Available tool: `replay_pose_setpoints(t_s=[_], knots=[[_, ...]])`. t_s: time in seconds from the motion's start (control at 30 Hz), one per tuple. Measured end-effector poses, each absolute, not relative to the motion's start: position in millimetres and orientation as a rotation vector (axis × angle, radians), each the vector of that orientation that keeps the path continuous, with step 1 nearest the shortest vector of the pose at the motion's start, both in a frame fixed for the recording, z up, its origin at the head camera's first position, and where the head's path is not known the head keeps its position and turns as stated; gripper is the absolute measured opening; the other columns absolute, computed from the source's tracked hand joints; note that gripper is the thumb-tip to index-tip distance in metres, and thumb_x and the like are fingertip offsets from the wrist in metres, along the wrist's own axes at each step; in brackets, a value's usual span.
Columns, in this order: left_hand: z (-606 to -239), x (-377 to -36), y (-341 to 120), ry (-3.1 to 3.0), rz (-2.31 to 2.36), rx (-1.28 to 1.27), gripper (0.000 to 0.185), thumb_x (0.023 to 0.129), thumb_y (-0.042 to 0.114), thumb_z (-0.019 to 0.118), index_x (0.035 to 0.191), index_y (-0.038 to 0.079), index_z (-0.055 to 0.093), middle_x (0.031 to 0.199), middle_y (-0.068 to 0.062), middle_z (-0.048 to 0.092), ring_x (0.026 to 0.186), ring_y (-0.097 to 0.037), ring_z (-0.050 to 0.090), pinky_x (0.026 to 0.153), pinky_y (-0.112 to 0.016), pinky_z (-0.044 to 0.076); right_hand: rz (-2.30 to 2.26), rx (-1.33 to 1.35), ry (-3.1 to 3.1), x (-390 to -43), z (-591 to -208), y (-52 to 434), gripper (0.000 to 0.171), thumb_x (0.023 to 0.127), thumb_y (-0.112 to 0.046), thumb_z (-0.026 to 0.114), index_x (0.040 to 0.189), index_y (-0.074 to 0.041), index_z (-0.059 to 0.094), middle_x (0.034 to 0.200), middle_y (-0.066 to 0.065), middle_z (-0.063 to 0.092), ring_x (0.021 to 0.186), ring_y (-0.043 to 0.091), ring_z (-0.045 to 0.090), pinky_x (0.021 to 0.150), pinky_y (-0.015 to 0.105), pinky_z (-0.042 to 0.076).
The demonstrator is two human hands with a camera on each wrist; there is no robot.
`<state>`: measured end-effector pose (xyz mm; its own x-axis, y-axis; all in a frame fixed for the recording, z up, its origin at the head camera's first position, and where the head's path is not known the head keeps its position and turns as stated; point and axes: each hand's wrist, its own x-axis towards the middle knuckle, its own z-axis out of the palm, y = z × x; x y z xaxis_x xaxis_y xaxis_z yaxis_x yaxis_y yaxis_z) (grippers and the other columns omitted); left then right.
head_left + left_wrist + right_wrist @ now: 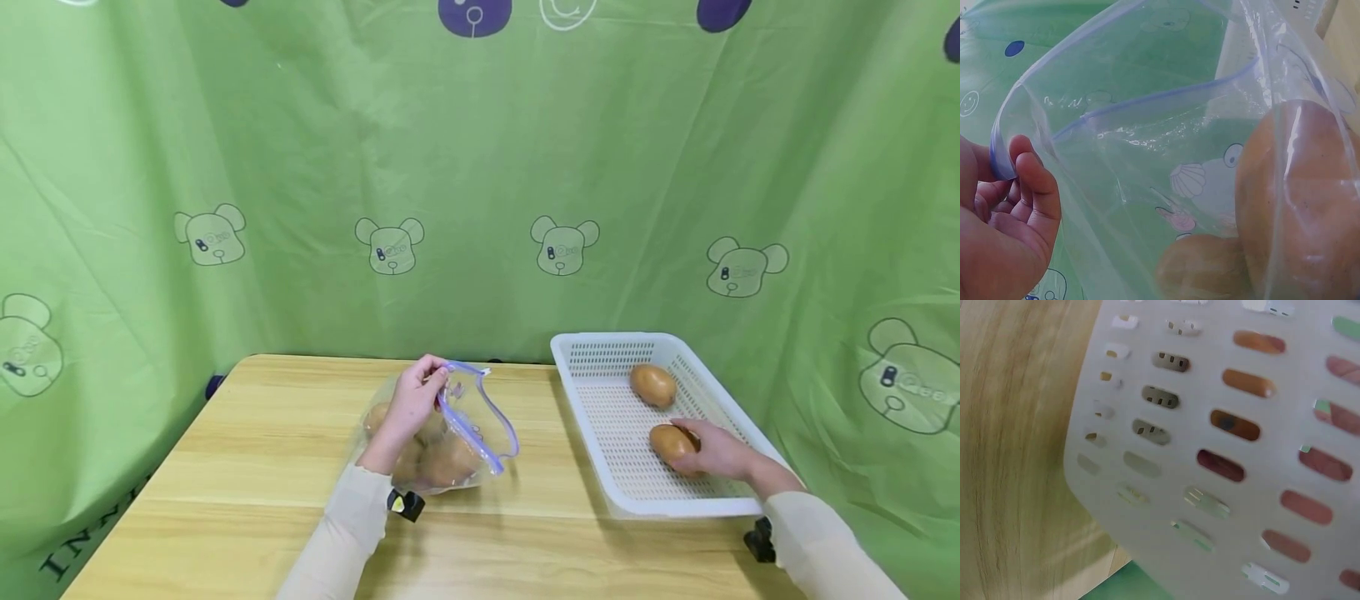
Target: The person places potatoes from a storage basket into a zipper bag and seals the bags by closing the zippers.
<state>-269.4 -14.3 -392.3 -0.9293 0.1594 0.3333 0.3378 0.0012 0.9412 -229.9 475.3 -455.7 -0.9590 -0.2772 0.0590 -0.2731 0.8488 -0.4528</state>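
Note:
A clear zip bag (468, 429) with a purple-blue zip edge stands on the table, its mouth open to the right. Several brown potatoes lie inside, one large potato (1300, 200) close up in the left wrist view. My left hand (414, 398) pinches the bag's rim between thumb and fingers. Over in the white basket (592, 425), my right hand (723, 452) grips a potato (671, 446) from its right side. Another potato (652, 386) lies farther back in the basket. The right wrist view looks through the slotted basket wall (1166, 481), which mostly hides that hand.
Both bag and basket are on a light wooden table (247, 467), with the basket at its right side. A green curtain (480, 167) with cartoon bear heads hangs behind and at both sides. The basket's raised rim surrounds my right hand.

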Motion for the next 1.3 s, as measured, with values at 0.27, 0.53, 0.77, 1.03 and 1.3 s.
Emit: replay_pose_setpoints(t_s=[0.27,0.53,0.77,1.03,1.3], knots=[[-391.8,-270.0,-15.3,-2.138,-2.109,-0.542,0.013,0.096,-0.002,0.047,0.1,-0.011,0.056,0.072,-0.017,0.051,0.053,-0.014,0.045,0.045,-0.021,0.042,-0.749,-0.473,3.017,-229.1,-459.3,478.0,0.059,0.087,-0.025,0.069,0.127,0.013,0.047,0.118,0.033,0.053,0.105,0.048,0.053,0.087,0.059,0.044],[-392.3,-269.5,-14.8,-2.138,-2.092,-0.538,0.015,0.097,0.001,0.048,0.102,-0.01,0.056,0.073,-0.017,0.051,0.053,-0.012,0.045,0.045,-0.021,0.042,-0.744,-0.381,2.949,-223.2,-454.0,474.3,0.081,0.078,-0.031,0.076,0.132,0.016,0.038,0.12,0.038,0.048,0.106,0.049,0.051,0.088,0.061,0.042],[-384.6,-262.8,-16.3,-2.141,-2.078,-0.556,0.014,0.097,0.001,0.046,0.1,-0.008,0.057,0.074,-0.025,0.051,0.053,-0.012,0.045,0.046,-0.021,0.041,-0.701,-0.386,2.918,-226.3,-452.3,473.8,0.084,0.074,-0.033,0.079,0.131,0.014,0.041,0.118,0.032,0.054,0.103,0.041,0.055,0.086,0.054,0.045],[-391.7,-268.8,-16.6,-2.138,-2.087,-0.542,0.017,0.098,0.002,0.047,0.104,-0.013,0.054,0.075,-0.022,0.05,0.053,-0.011,0.044,0.045,-0.02,0.041,-0.811,-0.422,2.927,-225.0,-437.5,468.0,0.076,0.077,-0.032,0.078,0.131,0.008,0.044,0.111,0.018,0.06,0.095,0.028,0.058,0.079,0.043,0.048],[-373.6,-255.0,-19.7,-2.163,-2.074,-0.587,0.015,0.097,-0.003,0.045,0.101,-0.012,0.056,0.075,-0.025,0.051,0.054,-0.015,0.045,0.047,-0.024,0.043,-0.863,-0.571,2.922,-219.9,-419.2,455.9,0.07,0.079,-0.027,0.077,0.132,0.005,0.044,0.105,0.01,0.06,0.088,0.02,0.058,0.072,0.031,0.05]])
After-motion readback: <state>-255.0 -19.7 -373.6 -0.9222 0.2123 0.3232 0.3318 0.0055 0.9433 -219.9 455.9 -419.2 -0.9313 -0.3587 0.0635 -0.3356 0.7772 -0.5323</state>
